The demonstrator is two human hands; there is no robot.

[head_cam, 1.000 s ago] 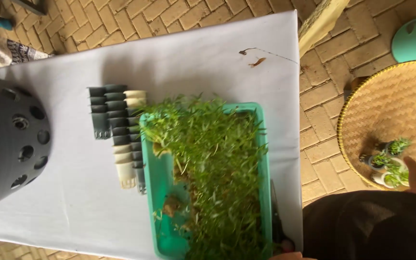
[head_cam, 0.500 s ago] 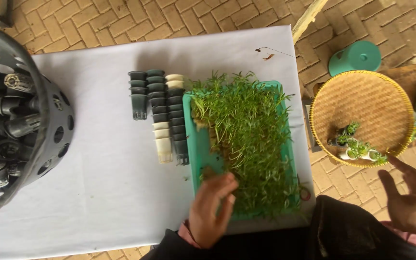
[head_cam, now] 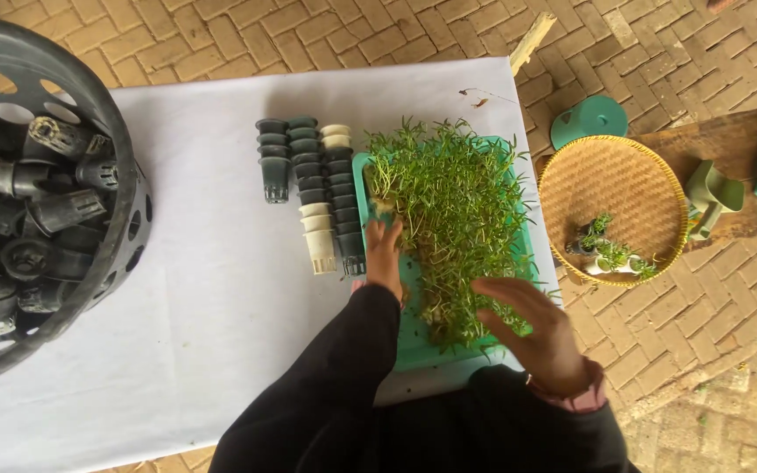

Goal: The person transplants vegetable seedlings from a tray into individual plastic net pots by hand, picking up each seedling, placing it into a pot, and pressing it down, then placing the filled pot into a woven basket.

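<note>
— Head view, from your left: what sits there, and does it matter?

— A black basket (head_cam: 107,114) full of dark pots fills the left edge of the white table (head_cam: 203,289). It's well apart from your hands. Next come three rows of stacked pots (head_cam: 313,188), dark and cream, lying just beside the tray's left wall.

— And my left hand?

— Your left hand (head_cam: 385,254) lies at the left edge of the sprouts (head_cam: 457,210), inside the green tray (head_cam: 413,337). Fingers point into the greens; I can't tell whether they pinch anything. I'd judge you're at the step of parting off a clump.

— The right one?

— Your right hand (head_cam: 532,328) hovers over the near right part of the sprouts, fingers spread and loose, holding nothing.

— What does the next move need?

— Probably a gentle pinch low at the roots, the right hand steadying the mat so the thin stems don't tear. The stacked pots crowd your left wrist; mind them.

— Further right?

— Off the table, a woven tray (head_cam: 615,175) holds a few planted pots (head_cam: 606,254); a green scoop (head_cam: 711,197) lies on a board beyond it.
</note>
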